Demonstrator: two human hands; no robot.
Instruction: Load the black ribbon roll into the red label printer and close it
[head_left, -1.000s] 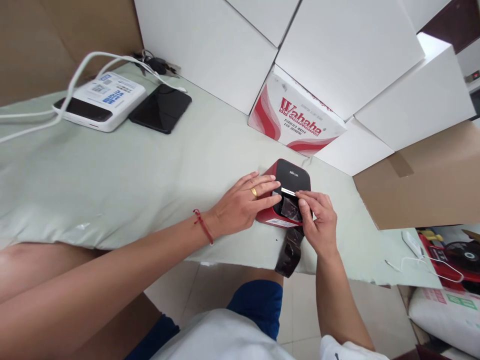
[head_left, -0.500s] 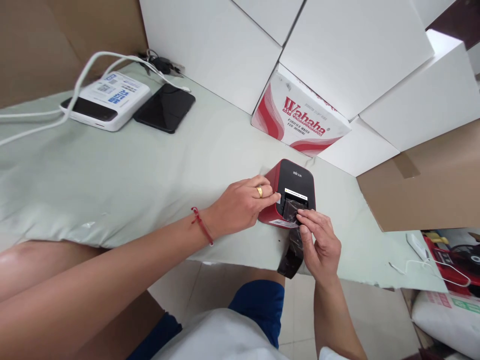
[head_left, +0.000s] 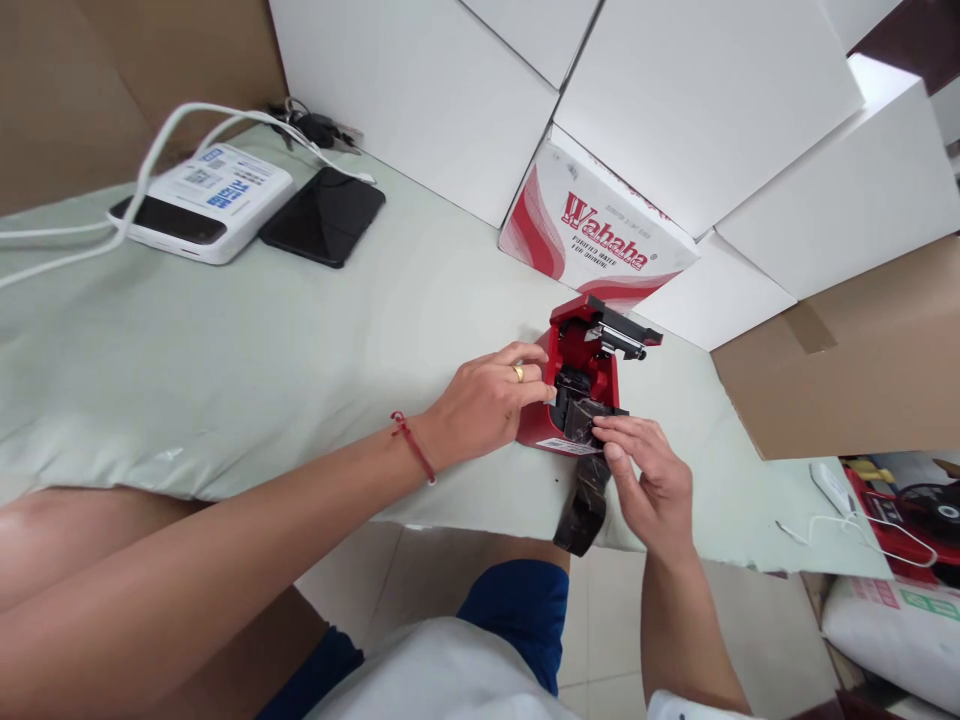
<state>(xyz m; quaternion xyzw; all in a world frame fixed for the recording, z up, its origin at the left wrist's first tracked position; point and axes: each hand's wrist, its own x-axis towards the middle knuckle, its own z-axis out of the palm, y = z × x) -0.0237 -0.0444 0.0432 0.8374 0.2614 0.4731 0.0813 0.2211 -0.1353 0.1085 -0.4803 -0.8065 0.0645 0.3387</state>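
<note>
A small red and black printer [head_left: 532, 422] stands on the cloth-covered table with its lid [head_left: 574, 308] raised, its red inside showing. My left hand [head_left: 491, 400], with a ring on one finger, lies against the printer's left side, a fingertip at its upper edge. From the printer's front a dark, shiny strip [head_left: 583, 510] hangs down past the table edge. My right hand [head_left: 649, 480] has its thumb and fingers closed at the right side of this strip, by the printer's front.
At the back left lie a white device [head_left: 217, 200] with cables, a black phone [head_left: 326, 215] and keys [head_left: 319, 128]. A Wahaha box [head_left: 592, 225] and white boxes stand behind the printer. A white cable [head_left: 825, 520] lies at the right.
The printer's lid has swung up and back, uncovering the inside. My right hand has shifted slightly to the right; my left hand has hardly moved.
</note>
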